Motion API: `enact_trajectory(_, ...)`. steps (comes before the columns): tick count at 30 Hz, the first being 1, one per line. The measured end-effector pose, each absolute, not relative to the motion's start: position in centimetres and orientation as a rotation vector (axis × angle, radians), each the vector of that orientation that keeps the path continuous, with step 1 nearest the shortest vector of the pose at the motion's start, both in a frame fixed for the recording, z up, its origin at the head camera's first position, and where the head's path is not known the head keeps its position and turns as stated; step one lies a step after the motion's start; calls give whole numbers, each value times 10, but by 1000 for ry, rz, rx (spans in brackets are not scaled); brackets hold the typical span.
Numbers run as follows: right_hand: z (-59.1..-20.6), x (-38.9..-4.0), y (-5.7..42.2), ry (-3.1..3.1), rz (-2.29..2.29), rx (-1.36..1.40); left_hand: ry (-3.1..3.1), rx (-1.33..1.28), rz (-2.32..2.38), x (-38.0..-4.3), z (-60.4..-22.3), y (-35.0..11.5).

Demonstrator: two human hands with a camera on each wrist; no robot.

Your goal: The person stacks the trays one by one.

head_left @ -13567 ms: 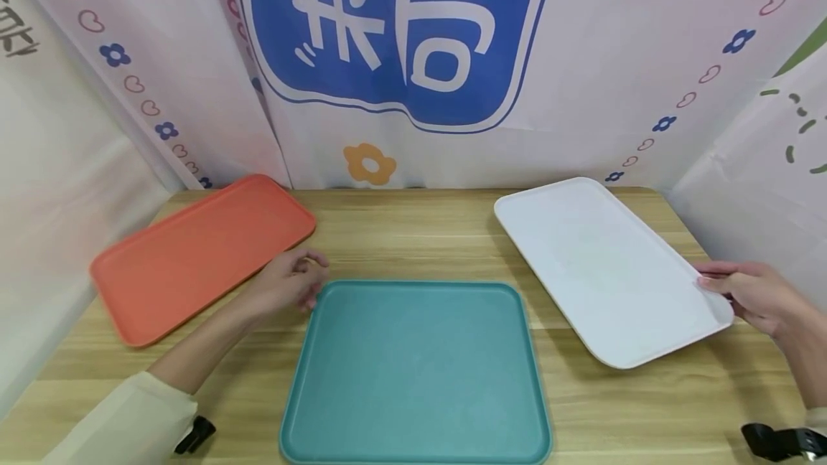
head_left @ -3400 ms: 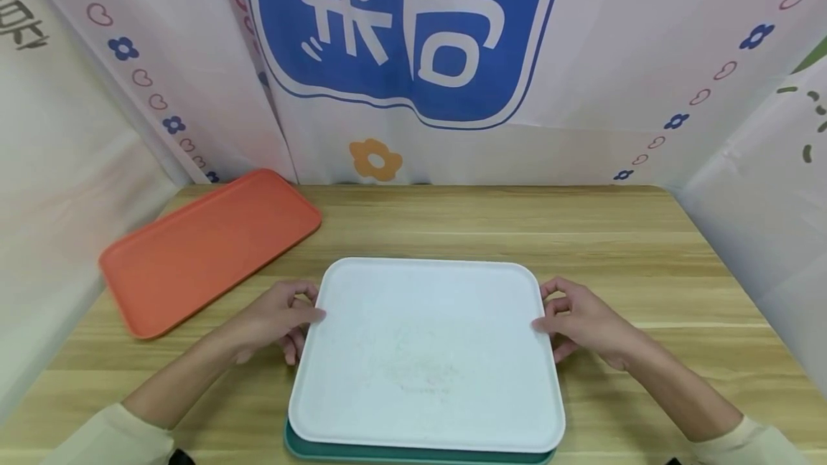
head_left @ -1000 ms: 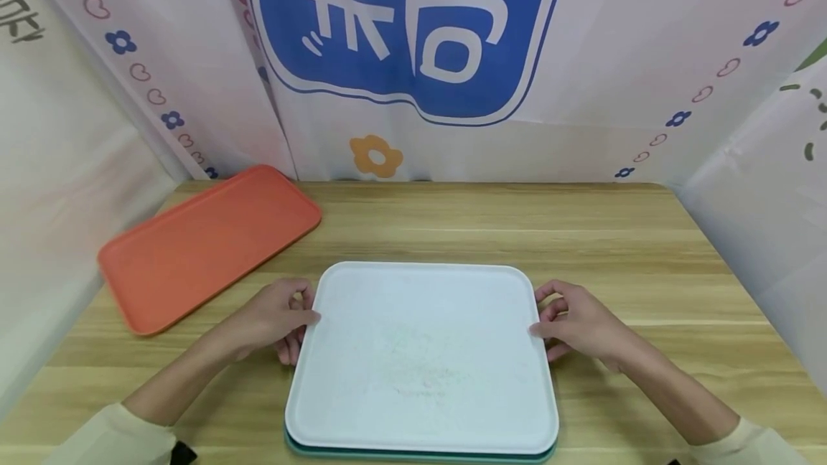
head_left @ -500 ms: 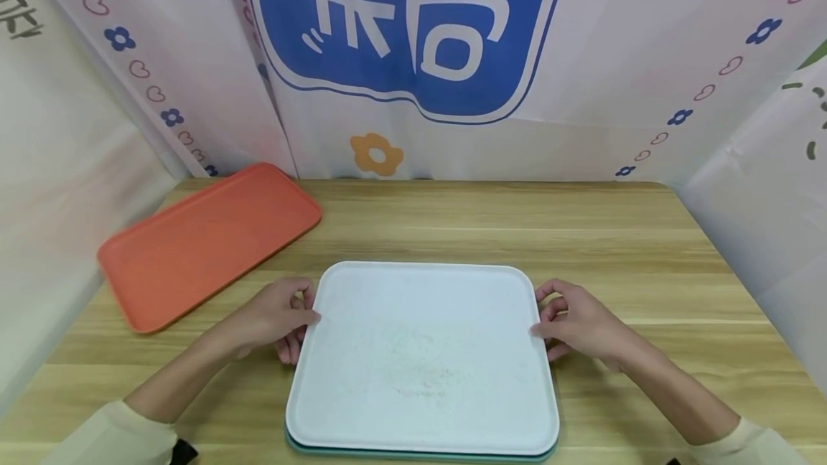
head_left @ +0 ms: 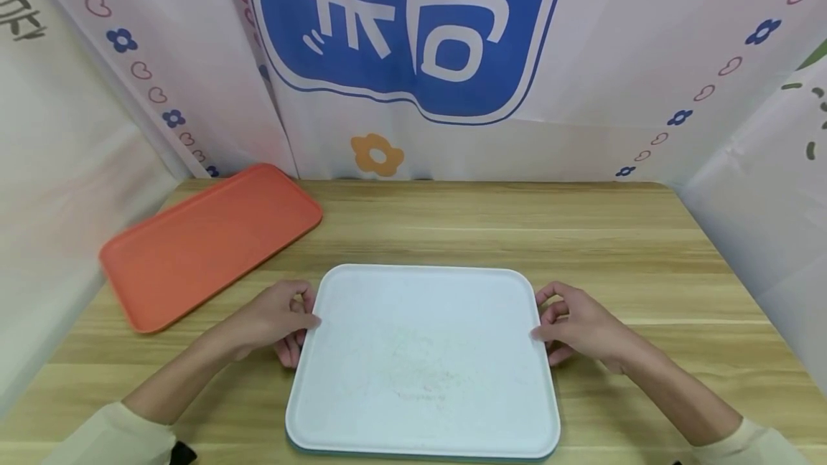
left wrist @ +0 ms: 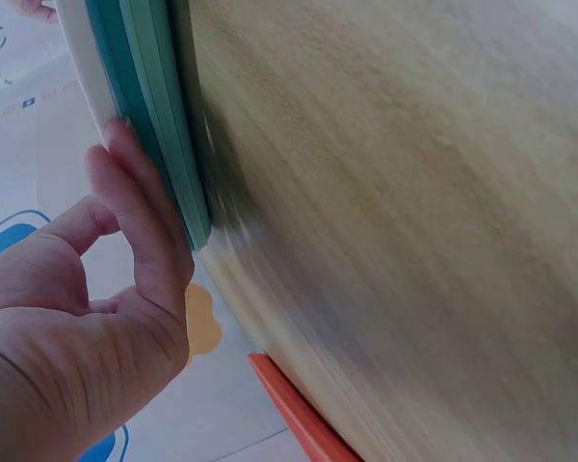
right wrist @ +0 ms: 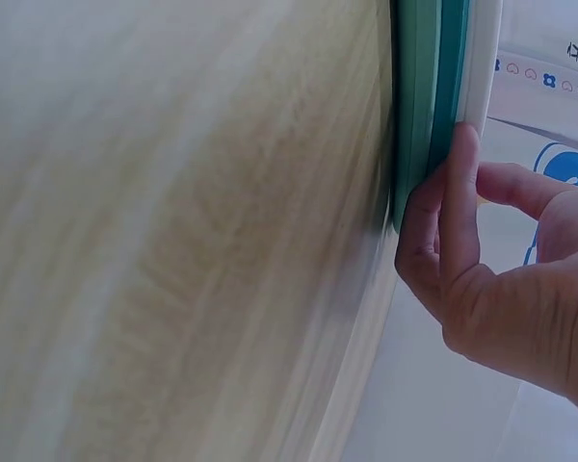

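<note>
A white rectangular tray [head_left: 420,372] lies stacked over a teal tray, with only a thin teal strip showing along its front edge in the head view. My left hand [head_left: 274,318] pinches the white tray's left rim, thumb on top and fingers curled down the side. On the opposite rim my right hand [head_left: 578,325] grips in the same way. From the left wrist, the white edge sits above the dark teal tray edge [left wrist: 125,87] and a lighter green layer beneath it. The right wrist view shows the fingers [right wrist: 459,207] alongside those stacked edges.
An orange-red tray [head_left: 213,246] lies slanted at the back left of the wooden table [head_left: 646,250]. A white printed cloth [head_left: 581,56] with a blue sign hangs behind the table, and cloth also walls both sides.
The white tray, earlier held at the right by my right hand, now lies over the teal tray with both hands on it. Over the last second it shifted slightly toward me, leaving less teal showing.
</note>
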State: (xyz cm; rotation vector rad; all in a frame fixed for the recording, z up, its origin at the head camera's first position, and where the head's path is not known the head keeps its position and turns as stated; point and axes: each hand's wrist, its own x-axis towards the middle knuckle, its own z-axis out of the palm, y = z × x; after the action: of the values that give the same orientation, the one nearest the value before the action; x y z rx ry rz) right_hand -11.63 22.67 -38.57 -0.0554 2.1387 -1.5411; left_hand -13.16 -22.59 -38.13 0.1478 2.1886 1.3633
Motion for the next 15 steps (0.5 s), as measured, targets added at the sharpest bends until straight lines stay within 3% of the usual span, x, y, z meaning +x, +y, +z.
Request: enact_trajectory(15, -390, -118, 232, 2102, -1556, -61, 2164, 86, 1363, -135, -384, -229)
